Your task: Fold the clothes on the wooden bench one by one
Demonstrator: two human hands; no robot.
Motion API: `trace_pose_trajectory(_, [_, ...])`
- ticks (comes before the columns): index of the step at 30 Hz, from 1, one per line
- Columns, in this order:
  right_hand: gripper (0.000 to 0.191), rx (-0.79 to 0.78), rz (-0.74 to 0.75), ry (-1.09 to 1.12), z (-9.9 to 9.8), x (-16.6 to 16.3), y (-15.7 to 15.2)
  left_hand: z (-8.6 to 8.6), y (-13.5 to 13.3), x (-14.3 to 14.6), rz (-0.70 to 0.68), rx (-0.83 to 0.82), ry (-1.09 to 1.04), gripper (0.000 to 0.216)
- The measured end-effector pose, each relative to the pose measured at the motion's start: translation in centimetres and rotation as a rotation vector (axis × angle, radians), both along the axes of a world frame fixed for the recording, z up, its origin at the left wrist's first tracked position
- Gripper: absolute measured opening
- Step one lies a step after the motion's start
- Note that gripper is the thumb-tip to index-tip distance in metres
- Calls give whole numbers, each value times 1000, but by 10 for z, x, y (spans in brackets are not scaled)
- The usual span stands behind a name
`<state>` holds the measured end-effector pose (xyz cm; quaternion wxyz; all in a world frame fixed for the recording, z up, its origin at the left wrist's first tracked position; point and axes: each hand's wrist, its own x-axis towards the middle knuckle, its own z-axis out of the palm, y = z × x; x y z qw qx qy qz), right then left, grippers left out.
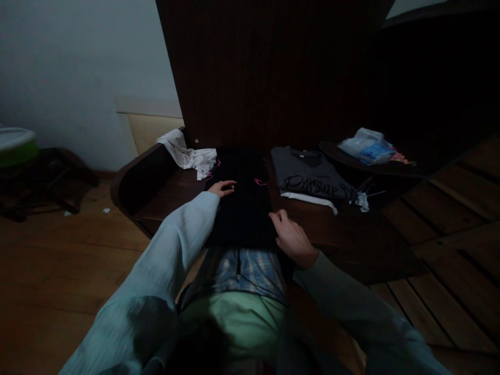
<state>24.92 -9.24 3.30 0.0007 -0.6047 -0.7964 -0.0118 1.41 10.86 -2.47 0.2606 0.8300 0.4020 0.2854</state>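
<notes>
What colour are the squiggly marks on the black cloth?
The squiggly marks on the black cloth are pink; best seen in the head view.

garment [248,221] on bench [166,191] | cloth [188,155] behind left | shirt [308,169] right

Pale blue-green sleeves [172,250] run long and loose to the wrists, there's a light green top [244,315], and blue-and-white plaid bottoms [252,271]!

Dim, cool light, wall [86,67] palest — upper right nearly black
</notes>
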Motion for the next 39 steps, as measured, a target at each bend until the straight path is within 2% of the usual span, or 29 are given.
trace_pose_trajectory(3, [46, 57, -34, 17, 2, 0, -5, -4, -2, -8, -61, 19, 28, 47])
trace_pose_trajectory(5, [44, 49, 13, 4, 2, 3, -10, -5, -1, -9, -82, 26, 44, 47])
trace_pose_trajectory(9, [30, -128, 193, 18, 8, 14, -10, -4, 0, -6, -79, 25, 30, 50])
trace_pose_trajectory(11, [29, -157, 236, 121, 15, 17, 0, -1, -2, -5, -77, 6, 33, 55])
trace_pose_trajectory(14, [32, -50, 196, 329, 18, 14, 30, 6, -14, -7, -81, 26, 80, 58])
trace_pose_trajectory(17, [38, 67, 259, 457, 3, 3, 66, 15, -47, -14, -73, 153, 121, 53])
trace_pose_trajectory(20, [47, 49, 379, 488, -25, -5, 91, 19, -99, -24, -63, 266, 164, 59])
trace_pose_trajectory(23, [47, 25, 374, 436, -46, -7, 101, 15, -145, -30, -70, 333, 300, 76])
trace_pose_trajectory(26, [46, 26, 363, 393, -51, -6, 101, 6, -167, -31, -47, 344, 441, 75])
trace_pose_trajectory(31, [47, 12, 341, 376, -45, -5, 98, -5, -162, -30, -40, 332, 516, 65])
trace_pose_trajectory(39, [47, 4, 358, 353, -48, -1, 101, 2, -160, -42, -128, 320, 505, 58])
